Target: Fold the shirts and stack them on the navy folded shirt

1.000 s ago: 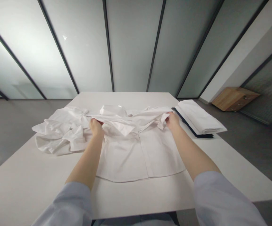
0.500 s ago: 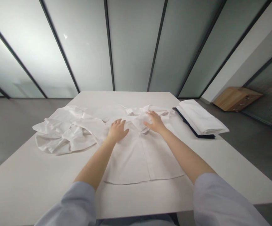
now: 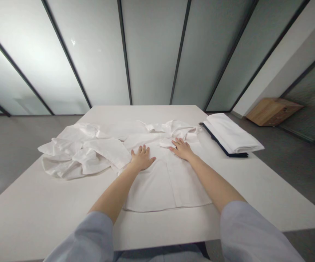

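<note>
White table (image 3: 50, 218), frosted panels (image 3: 152, 54) behind. White shirt (image 3: 157, 191) lies on table, under left hand (image 3: 142, 159) and right hand (image 3: 182, 149). Both palm-down, fingers spread: left on shirt's left half, right on its right.

A folded white cloth (image 3: 231, 134) lies on a flat navy layer (image 3: 236, 155) at the right of the smooth white table (image 3: 146, 112). Beyond the table stands a black-framed frosted-glass partition (image 3: 152, 51); to the table's right, a boxy wooden cabinet (image 3: 272, 111).

The garment (image 3: 154, 191) looks like wrinkled matt cloth, the tabletop (image 3: 258, 198) smooth, the cabinet (image 3: 269, 111) wooden, the panels (image 3: 152, 54) frosted glass.
</note>
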Motion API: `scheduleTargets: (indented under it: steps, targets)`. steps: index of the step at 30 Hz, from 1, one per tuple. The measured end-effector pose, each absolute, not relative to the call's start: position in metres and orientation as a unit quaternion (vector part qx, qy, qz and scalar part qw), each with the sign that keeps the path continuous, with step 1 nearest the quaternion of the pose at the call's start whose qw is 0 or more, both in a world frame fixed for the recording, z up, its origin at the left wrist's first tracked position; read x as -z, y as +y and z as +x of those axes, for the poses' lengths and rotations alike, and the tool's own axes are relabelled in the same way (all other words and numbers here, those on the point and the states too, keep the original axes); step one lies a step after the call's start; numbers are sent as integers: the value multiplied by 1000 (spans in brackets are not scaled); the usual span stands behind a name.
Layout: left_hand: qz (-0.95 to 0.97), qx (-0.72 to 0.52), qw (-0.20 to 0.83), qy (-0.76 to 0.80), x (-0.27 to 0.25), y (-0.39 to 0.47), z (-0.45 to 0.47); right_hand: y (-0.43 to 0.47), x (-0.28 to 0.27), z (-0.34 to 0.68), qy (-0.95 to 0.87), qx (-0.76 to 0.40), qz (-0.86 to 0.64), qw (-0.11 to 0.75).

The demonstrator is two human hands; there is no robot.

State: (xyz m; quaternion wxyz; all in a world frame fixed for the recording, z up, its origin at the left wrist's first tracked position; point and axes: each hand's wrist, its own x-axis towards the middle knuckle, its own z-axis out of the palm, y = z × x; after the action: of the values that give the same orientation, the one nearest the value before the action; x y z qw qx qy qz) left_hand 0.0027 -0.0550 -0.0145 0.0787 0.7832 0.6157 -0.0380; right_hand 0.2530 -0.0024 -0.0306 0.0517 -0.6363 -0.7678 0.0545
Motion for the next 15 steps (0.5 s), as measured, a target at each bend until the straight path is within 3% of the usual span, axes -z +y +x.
scheduleTargets:
  steps: [6, 15]
  targets:
    - [784, 51, 82, 613, -15, -58, 3, -7, 26, 276, -764, -54, -627, 142]
    - [802, 57, 50, 593, -31, -28, -1, -21, -10, 305, -747, -133, -635, 143]
